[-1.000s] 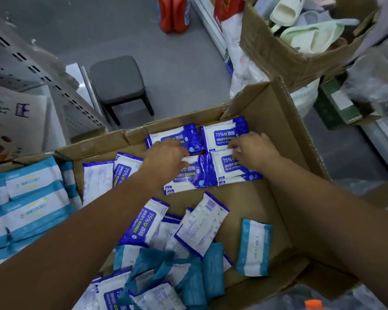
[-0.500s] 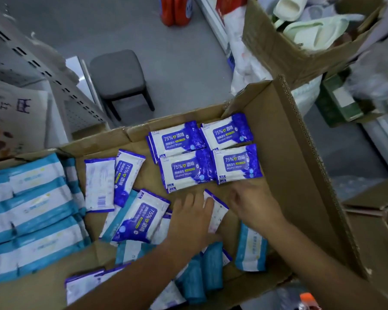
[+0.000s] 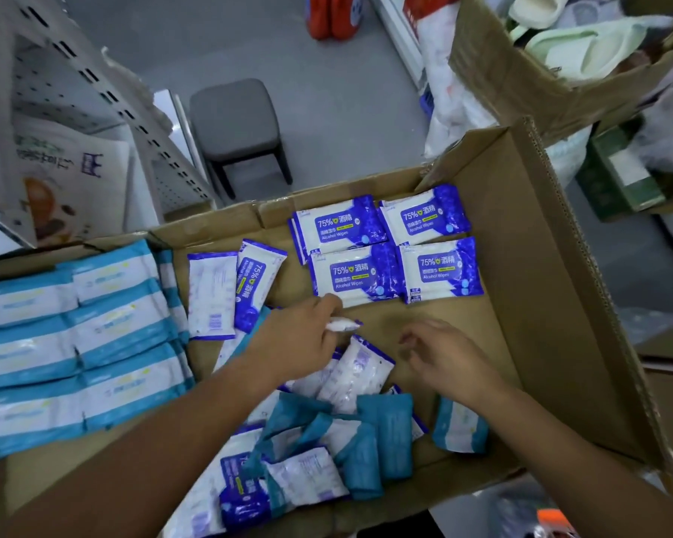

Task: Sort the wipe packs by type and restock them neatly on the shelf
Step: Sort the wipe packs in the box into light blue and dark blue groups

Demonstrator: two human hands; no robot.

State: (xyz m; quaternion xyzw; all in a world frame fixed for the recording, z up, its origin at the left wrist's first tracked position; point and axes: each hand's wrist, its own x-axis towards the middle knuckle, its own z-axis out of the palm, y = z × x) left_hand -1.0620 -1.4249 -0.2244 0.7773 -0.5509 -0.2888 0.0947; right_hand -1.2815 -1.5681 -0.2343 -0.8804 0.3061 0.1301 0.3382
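Observation:
Inside an open cardboard box [image 3: 537, 266], dark blue alcohol wipe packs [image 3: 389, 246] lie in a neat two-by-two block at the far side. Two more dark blue packs [image 3: 234, 293] lie left of that block. A jumbled pile of dark blue and teal packs [image 3: 327, 440] fills the near part. My left hand [image 3: 300, 343] pinches the edge of a dark blue pack [image 3: 344, 325] above the pile. My right hand [image 3: 443, 355] hovers beside it, fingers loosely curled and holding nothing. Another pack [image 3: 360, 372] lies face down between my hands.
Large light blue and white wipe packs [image 3: 67, 343] lie in rows left of the box. A grey stool [image 3: 238, 122] stands on the floor beyond. A perforated metal shelf [image 3: 94, 91] is at upper left. A second cardboard box with slippers [image 3: 541, 64] sits at upper right.
Both hands left the sorted block at the far side and came down to the loose pile. My left hand has picked up a dark blue pack by its edge.

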